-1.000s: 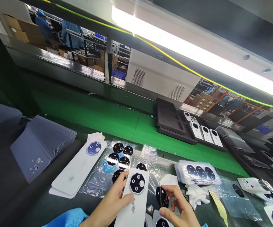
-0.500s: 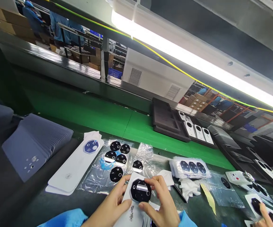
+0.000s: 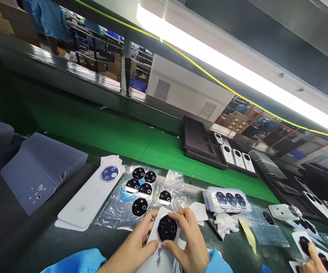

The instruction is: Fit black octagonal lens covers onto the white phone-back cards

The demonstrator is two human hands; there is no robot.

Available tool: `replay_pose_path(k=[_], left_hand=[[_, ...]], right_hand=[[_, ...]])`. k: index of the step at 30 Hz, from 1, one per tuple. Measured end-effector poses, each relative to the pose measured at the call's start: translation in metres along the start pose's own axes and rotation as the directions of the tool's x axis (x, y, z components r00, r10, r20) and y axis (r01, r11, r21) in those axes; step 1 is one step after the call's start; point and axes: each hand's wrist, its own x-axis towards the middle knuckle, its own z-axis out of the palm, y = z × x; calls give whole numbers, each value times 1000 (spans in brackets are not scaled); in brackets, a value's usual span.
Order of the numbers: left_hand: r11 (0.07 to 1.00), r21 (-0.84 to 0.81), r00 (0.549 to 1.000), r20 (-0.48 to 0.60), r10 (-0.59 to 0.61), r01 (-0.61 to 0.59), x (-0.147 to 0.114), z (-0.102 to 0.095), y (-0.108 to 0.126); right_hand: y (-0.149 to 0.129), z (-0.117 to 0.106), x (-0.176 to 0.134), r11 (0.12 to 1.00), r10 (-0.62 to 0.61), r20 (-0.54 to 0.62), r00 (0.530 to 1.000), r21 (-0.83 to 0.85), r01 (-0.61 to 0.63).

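My left hand [image 3: 137,242] is wrapped round the left edge of a white phone back cover [image 3: 152,263], its thumb lying on the face near dark lettering. My right hand [image 3: 191,242] grips a black octagonal camera lens plate [image 3: 167,228] by its top and bottom edges between fingers and thumb. The plate lies over the round area at the cover's upper end; whether it is fully seated I cannot tell. Beyond my hands, several similar black plates [image 3: 139,207] rest on clear plastic film [image 3: 118,216]. Partly hidden under my right hand is another white piece.
White back covers [image 3: 84,201] lie stacked at left, beside a row of grey-blue sheets [image 3: 24,178]. To the right are bagged lens plates [image 3: 228,200], a crumpled tissue [image 3: 225,224], a yellow strip [image 3: 248,237] and a white bottle [image 3: 283,211]. A co-worker's hand [image 3: 316,261] works at far right.
My right hand has shifted slightly left with the lens plate, which now sits more squarely on the cover. The bright reflection on the plate is gone. My left hand keeps its hold.
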Motion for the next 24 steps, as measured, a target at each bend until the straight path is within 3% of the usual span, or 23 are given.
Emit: replay_pose_path(k=[8, 16, 24], left_hand=[[1000, -2, 999, -26, 25, -25, 1, -3, -10], [1000, 16, 1000, -9, -1, 1, 0, 0, 2], [1000, 12, 999, -26, 20, -20, 0, 0, -5]], right_hand=[[0, 2, -2, 999, 25, 5, 1000, 26, -25], [0, 3, 0, 998, 54, 37, 998, 41, -56], [-5, 1, 1, 995, 90, 56, 994, 37, -93]])
